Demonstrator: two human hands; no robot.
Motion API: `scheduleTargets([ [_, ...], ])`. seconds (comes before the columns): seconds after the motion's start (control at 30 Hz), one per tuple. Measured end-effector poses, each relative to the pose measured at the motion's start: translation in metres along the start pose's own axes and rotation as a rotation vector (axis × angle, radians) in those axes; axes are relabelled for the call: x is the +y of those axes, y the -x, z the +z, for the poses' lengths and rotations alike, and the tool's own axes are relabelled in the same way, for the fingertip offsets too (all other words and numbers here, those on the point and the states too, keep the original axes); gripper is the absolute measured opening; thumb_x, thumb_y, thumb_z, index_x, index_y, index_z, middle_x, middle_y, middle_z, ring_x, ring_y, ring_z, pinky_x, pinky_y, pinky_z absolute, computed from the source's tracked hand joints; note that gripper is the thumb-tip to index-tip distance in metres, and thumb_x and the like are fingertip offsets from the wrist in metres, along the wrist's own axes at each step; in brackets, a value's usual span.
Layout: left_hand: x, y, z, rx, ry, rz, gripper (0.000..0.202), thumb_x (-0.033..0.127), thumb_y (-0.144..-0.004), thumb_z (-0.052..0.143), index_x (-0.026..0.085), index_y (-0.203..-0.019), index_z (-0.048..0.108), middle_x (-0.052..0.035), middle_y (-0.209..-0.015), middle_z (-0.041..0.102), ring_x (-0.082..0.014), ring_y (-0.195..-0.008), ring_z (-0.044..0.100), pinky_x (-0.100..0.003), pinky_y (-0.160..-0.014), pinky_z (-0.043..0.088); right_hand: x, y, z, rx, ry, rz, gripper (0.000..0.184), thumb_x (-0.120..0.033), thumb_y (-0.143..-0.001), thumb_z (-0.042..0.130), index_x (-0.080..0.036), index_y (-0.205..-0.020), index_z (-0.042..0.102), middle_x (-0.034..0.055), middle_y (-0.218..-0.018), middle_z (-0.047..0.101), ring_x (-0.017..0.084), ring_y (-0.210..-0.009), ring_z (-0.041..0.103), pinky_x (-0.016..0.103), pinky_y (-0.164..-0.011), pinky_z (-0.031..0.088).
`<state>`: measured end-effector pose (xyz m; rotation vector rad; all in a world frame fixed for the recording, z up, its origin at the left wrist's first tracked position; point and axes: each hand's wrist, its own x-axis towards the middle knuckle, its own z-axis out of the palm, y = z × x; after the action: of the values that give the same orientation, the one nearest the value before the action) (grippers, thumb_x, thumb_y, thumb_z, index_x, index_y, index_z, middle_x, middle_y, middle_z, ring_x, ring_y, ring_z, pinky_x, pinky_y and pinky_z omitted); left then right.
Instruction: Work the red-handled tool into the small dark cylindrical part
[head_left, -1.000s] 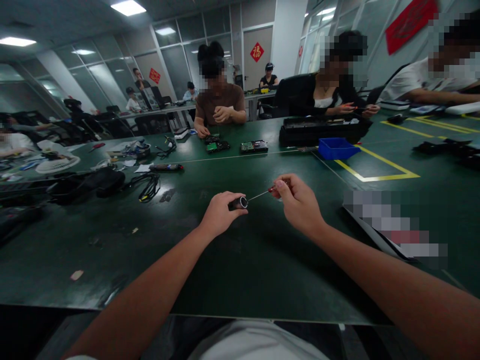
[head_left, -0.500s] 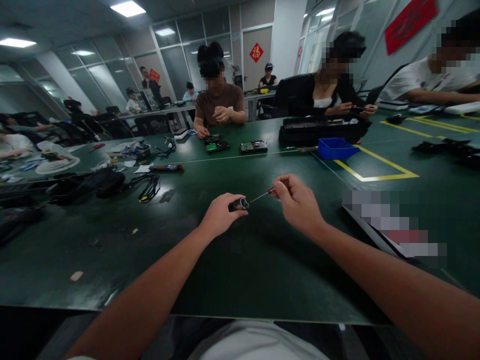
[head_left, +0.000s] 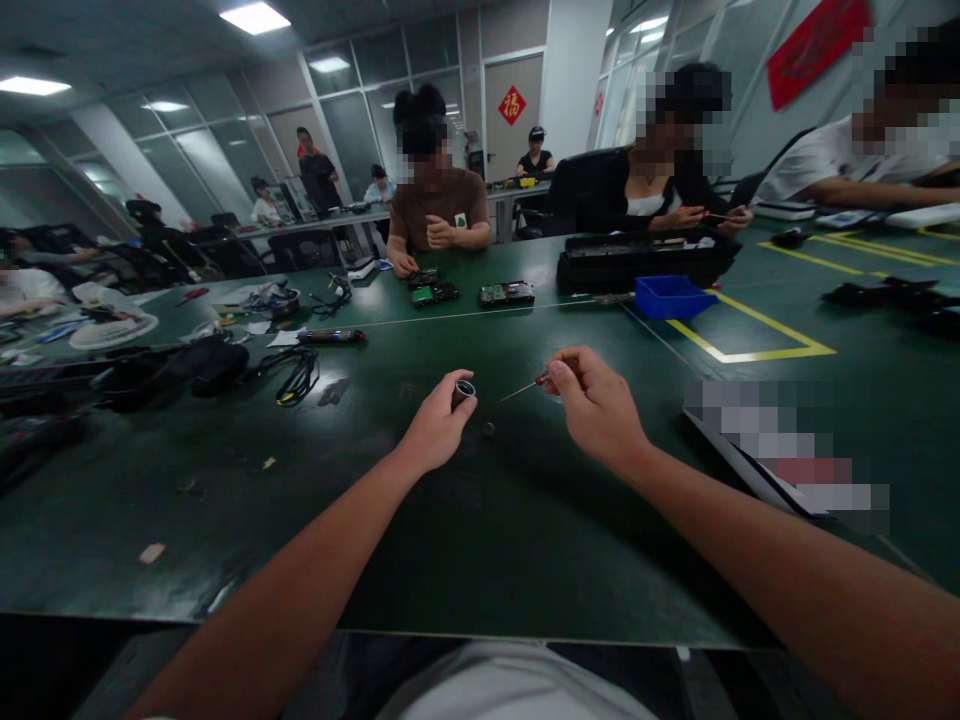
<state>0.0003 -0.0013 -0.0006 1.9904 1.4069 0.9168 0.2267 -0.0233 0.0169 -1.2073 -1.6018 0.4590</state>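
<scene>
My left hand (head_left: 435,428) is closed round a small black cylinder with a silver rim (head_left: 463,390), its open end tilted upward. My right hand (head_left: 596,408) pinches a thin screwdriver with a red handle (head_left: 525,386), whose metal tip points left toward the cylinder but stops short of it. A tiny dark round part (head_left: 488,429) lies on the green table (head_left: 465,540) between my hands, just below the screwdriver tip.
A blue bin (head_left: 671,296) and a long black case (head_left: 637,262) sit beyond my right hand, circuit boards (head_left: 508,293) farther back. Black cables and bags (head_left: 195,368) crowd the left. A flat panel (head_left: 757,465) lies at right. Other people work across the table.
My left hand turned the cylinder upward and drew it away from the screwdriver tip. A small round part now lies on the table between my hands. The right hand barely moved.
</scene>
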Motion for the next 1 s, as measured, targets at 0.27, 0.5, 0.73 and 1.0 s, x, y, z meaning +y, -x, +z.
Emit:
scheduleTargets([
  [0.27, 0.007, 0.003, -0.003, -0.061, -0.135, -0.027, 0.031, 0.046, -0.09, 0.06, 0.022, -0.109, 0.062, -0.0046, -0.095, 0.067, -0.0211, -0.083, 0.062, -0.035, -0.075, 0.049, 0.002, 0.0, 0.001, 0.0, -0.006, -0.017, 0.023, -0.041, -0.099, 0.047, -0.022, -0.096, 0.059, 0.0039, -0.082, 0.07, 0.021, -0.077, 0.068, 0.036, -0.07, 0.049],
  [0.5, 0.003, 0.002, 0.001, -0.105, -0.258, 0.089, 0.029, 0.032, -0.095, 0.053, 0.021, -0.12, 0.062, -0.0077, -0.121, 0.065, -0.0238, -0.11, 0.06, -0.038, -0.095, 0.047, 0.001, 0.0, 0.001, -0.007, 0.001, -0.011, 0.023, -0.04, -0.099, 0.047, -0.022, -0.096, 0.06, 0.0042, -0.082, 0.07, 0.021, -0.077, 0.068, 0.036, -0.07, 0.049],
  [0.73, 0.006, 0.004, 0.008, -0.2, -0.503, 0.038, 0.038, 0.05, -0.092, 0.056, 0.027, -0.12, 0.065, -0.0061, -0.111, 0.067, -0.0251, -0.098, 0.063, -0.038, -0.08, 0.05, -0.001, 0.0, 0.0, -0.028, 0.026, -0.011, 0.025, -0.041, -0.099, 0.046, -0.021, -0.097, 0.06, 0.0052, -0.083, 0.07, 0.021, -0.077, 0.067, 0.036, -0.069, 0.049],
  [1.0, 0.011, -0.002, 0.017, -0.223, -0.623, 0.115, 0.029, 0.045, -0.093, 0.055, 0.025, -0.105, 0.071, -0.0063, -0.099, 0.067, -0.0245, -0.091, 0.063, -0.035, -0.073, 0.048, 0.001, 0.001, 0.001, -0.046, 0.04, -0.014, 0.027, -0.043, -0.099, 0.045, -0.021, -0.099, 0.06, 0.0059, -0.085, 0.071, 0.022, -0.079, 0.068, 0.036, -0.069, 0.049],
])
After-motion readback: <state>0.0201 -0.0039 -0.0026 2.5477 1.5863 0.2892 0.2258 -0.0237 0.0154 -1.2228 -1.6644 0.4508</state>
